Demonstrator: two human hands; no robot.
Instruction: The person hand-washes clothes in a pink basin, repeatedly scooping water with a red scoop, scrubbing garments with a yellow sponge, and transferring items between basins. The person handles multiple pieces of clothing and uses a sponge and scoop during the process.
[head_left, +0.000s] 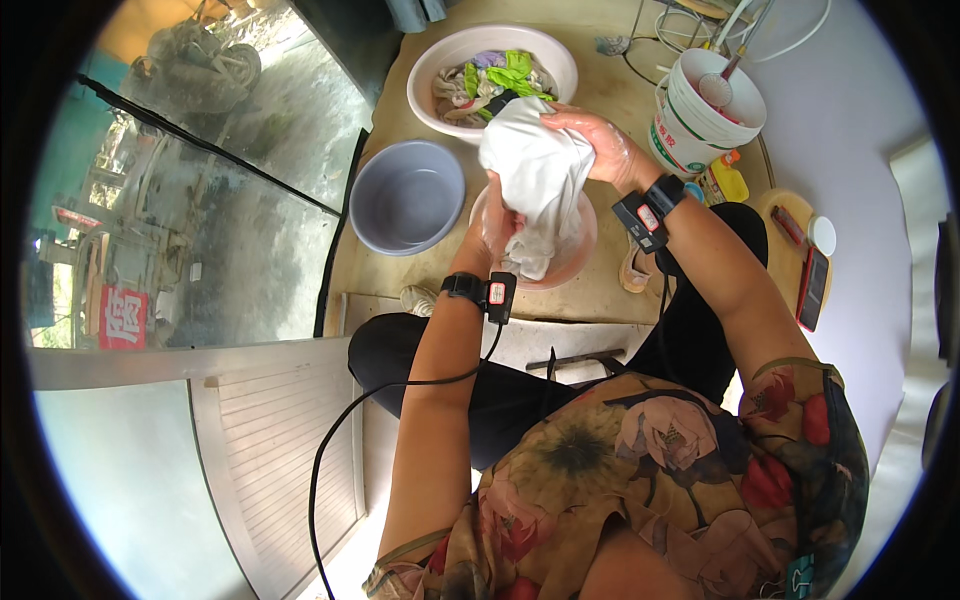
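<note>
A wet white cloth (536, 154) is stretched between both hands above a pink plastic basin (581, 251). My right hand (604, 142) grips its upper right edge, with lather on the skin. Lower down on the left side, my left hand (495, 225) holds the same cloth, its fingers partly hidden behind the fabric. The cloth's bunched lower end (532, 255) hangs into the basin. Just beyond stands a pale pink basin (420, 97) heaped with laundry, including a bright green garment (514, 71). What lies inside the nearer basin is mostly covered by the cloth.
A grey-blue basin (409, 199) stands to the left. White buckets (679, 135) holding a ladle (715, 88) are at the right, near a yellow bottle (726, 180). A round stool (776, 201) carries a phone (812, 289). Glass panels (247, 225) border the left; a black cable (319, 465) trails from my left wrist.
</note>
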